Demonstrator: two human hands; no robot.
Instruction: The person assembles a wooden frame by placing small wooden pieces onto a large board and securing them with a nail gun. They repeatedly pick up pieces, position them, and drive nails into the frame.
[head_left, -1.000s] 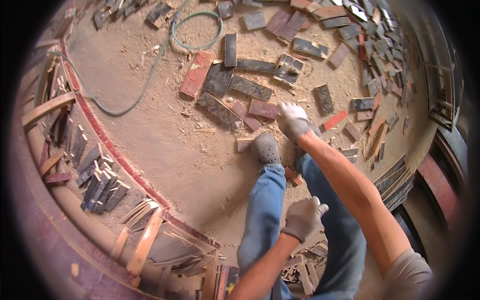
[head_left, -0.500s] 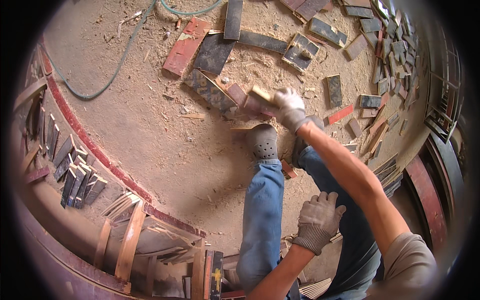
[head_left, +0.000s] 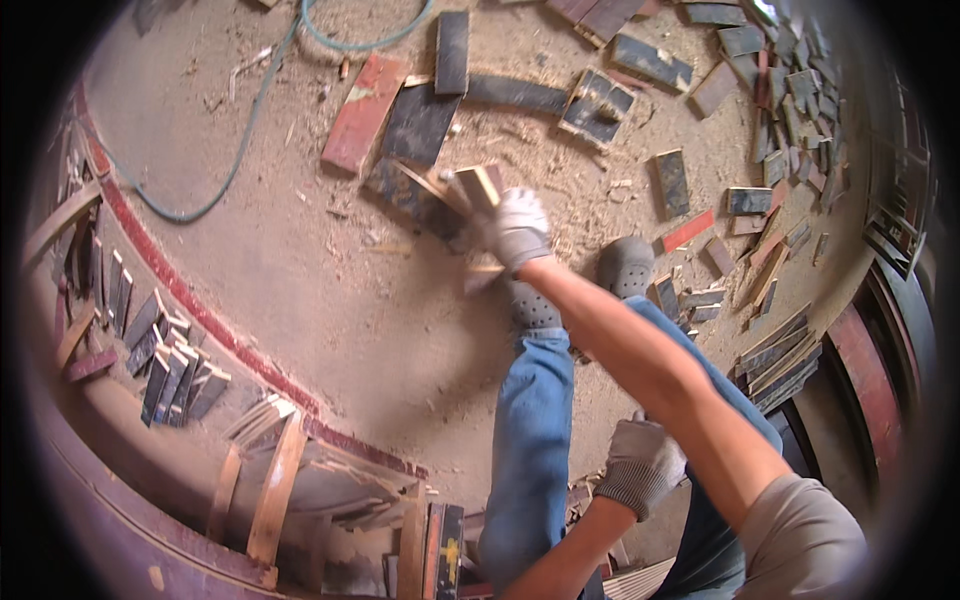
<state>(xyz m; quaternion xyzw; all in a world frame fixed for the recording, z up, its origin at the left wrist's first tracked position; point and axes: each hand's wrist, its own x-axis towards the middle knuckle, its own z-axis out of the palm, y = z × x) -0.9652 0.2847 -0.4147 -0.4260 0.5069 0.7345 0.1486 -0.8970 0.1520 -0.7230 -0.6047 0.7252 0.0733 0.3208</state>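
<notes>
My right hand (head_left: pixel 522 228), in a pale work glove, is closed around a short wooden block (head_left: pixel 474 188) with dark faces and a pale cut edge. It is just beyond the toe of my left shoe (head_left: pixel 534 308), above a dark board (head_left: pixel 412 195) on the floor. Motion smears the spot where block and boards meet, so contact cannot be made out. A small wood piece (head_left: pixel 484 277) lies beside that shoe. My left hand (head_left: pixel 648 462), also gloved, is by my right thigh; my right forearm and the glove's back hide most of its fingers.
Black boards (head_left: pixel 425 125) and a red board (head_left: pixel 364 115) lie ahead amid sawdust. Wood offcuts (head_left: pixel 798 100) pile up at the far right. A green hose (head_left: pixel 232 165) curves at the far left. Cut strips (head_left: pixel 180 385) stand beyond a red rail (head_left: pixel 205 310).
My right hand has swung left with the wooden block, which has turned more upright. My left hand has shifted slightly down, its fingers now mostly behind my right forearm. The whole view has tilted slightly.
</notes>
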